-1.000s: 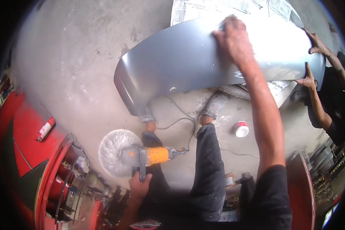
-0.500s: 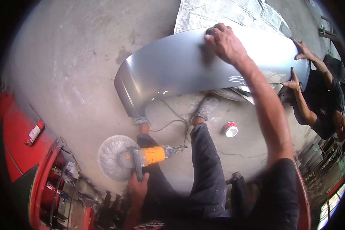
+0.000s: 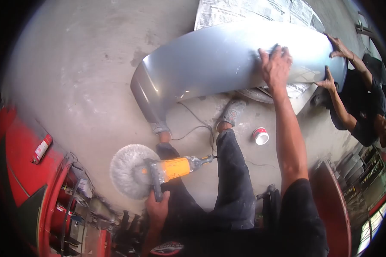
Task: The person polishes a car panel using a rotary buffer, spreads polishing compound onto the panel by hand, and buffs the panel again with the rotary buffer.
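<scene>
My left hand (image 3: 157, 208) is closed around the black side handle of an orange polisher (image 3: 175, 168). Its round, fluffy white pad (image 3: 131, 171) faces left, beside my leg. Across from me is a glossy silver car body panel (image 3: 206, 60), long and curved like a bumper. My right hand (image 3: 277, 67) lies on its surface, right of the middle, with fingers spread. Whether anything is under that palm is hidden. At the panel's right end, a co-worker's two hands (image 3: 339, 47) touch its edge.
Newspaper sheets (image 3: 253, 12) lie behind the panel. A small red-and-white tub (image 3: 260, 136) is on the concrete floor near my foot, and a cable (image 3: 199, 127) runs between my feet. At left, a spray can (image 3: 42, 148) rests on a red surface (image 3: 19, 165).
My right hand has slid from the panel's far edge toward me and to the right. White streaks seen earlier near the panel's lower edge no longer show. My left hand keeps its grip.
</scene>
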Available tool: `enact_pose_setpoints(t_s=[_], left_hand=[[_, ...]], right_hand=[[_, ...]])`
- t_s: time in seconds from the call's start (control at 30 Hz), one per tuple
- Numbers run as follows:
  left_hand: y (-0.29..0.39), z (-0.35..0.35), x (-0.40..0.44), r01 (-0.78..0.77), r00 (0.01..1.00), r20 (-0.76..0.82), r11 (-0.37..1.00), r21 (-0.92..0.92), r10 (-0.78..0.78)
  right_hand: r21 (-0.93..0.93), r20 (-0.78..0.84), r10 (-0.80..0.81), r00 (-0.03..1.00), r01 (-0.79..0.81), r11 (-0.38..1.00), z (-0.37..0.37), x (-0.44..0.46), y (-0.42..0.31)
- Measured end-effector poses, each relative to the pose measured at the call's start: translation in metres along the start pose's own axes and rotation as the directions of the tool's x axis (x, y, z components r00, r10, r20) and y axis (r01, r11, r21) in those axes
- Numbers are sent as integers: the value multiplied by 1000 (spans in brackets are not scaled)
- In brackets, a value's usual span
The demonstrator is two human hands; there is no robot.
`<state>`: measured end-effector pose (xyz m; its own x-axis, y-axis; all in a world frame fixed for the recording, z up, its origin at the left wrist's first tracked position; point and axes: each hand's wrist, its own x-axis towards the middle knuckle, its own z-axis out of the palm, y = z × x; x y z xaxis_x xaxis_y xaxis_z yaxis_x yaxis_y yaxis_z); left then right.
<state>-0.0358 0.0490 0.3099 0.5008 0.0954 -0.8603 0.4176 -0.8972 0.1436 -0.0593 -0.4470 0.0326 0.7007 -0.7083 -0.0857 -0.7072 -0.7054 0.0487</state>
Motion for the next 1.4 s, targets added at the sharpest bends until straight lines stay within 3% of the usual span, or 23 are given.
enact_pose_setpoints(t_s=[0.03, 0.1, 0.17, 0.2, 0.3, 0.37, 0.43, 0.5, 0.53, 0.6, 0.63, 0.67, 0.73, 0.77, 0.8, 0.9, 1.0, 1.03, 1.1, 1.13, 1.23, 1.37, 1.4], left_hand=[[3, -1, -2, 0, 1000, 0, 1000, 0, 0], [9, 0, -4, -1, 1000, -5, 1000, -7, 1], [8, -1, -6, -21, 1000, -2, 1000, 6, 21], [9, -2, -6, -35, 999, -7, 999, 12, 35], [13, -4, -9, -72, 997, 4, 997, -20, 72], [11, -4, -10, -123, 992, -15, 992, -1, 123], [16, -7, -13, -152, 988, -24, 988, 11, 153], [26, -8, -20, -154, 988, -21, 988, 1, 154], [31, -8, -24, -163, 987, -8, 987, 7, 163], [39, -9, -28, -190, 982, 10, 982, 16, 190], [42, -10, -29, -194, 981, 21, 980, 47, 193], [44, -10, -30, -197, 980, 31, 977, 77, 195], [52, -10, -33, -242, 970, 23, 963, 121, 241], [58, -10, -35, -251, 968, 29, 961, 115, 249], [65, -12, -37, -264, 964, 35, 958, 107, 262], [69, -17, -46, -401, 916, 65, 905, 143, 396], [82, -24, -59, -651, 759, 189, 730, 208, 623], [91, -28, -65, -732, 681, 237, 643, 224, 693], [110, -34, -72, -817, 577, 297, 539, 207, 761], [119, -32, -77, -851, 525, 320, 488, 192, 789], [149, -21, -87, -901, 434, 351, 392, 188, 829], [191, -10, -97, -891, 450, 315, 398, 219, 836], [198, -9, -99, -882, 467, 320, 413, 226, 824]], right_hand=[[-31, 12, -29, 1000, 29, 999, 4, -14, -2], [46, 168, -381, 909, 378, 925, -2, -55, -24], [196, 294, -468, 833, 427, 883, -23, -84, -51], [373, 219, -426, 878, 328, 868, -25, -95, -49], [303, 158, -53, 986, 3, 953, -19, -97, -23], [206, 171, 210, 962, -244, 948, -7, -92, -3], [67, 309, -61, 949, 43, 997, -9, -104, -12], [250, 230, -368, 901, 311, 917, -9, -126, -28], [441, 175, -396, 901, 288, 850, -13, -131, -31], [352, 180, -24, 983, -41, 935, -6, -126, -19], [310, 171, 167, 971, -214, 926, 2, -125, -15], [265, 166, 189, 968, -228, 937, 10, -129, -16], [253, 269, -184, 945, 114, 961, -6, -148, -40], [260, 315, -368, 875, 293, 920, -19, -156, -53], [336, 246, -350, 904, 259, 906, -31, -160, -60], [426, 260, -187, 948, 61, 903, -47, -160, -75], [840, 432, -275, 859, -272, 469, -69, -147, -99], [891, 444, -371, 816, -357, 280, -68, -139, -111], [845, 489, -479, 729, -532, 53, -82, -139, -142], [735, 535, -618, 576, -678, 4, -122, -129, -135], [625, 641, -584, 498, -780, 22, -179, -130, -106], [489, 742, -331, 583, -808, -329, -201, -165, -61], [574, 690, -408, 598, -795, -196, -191, -181, -43]])
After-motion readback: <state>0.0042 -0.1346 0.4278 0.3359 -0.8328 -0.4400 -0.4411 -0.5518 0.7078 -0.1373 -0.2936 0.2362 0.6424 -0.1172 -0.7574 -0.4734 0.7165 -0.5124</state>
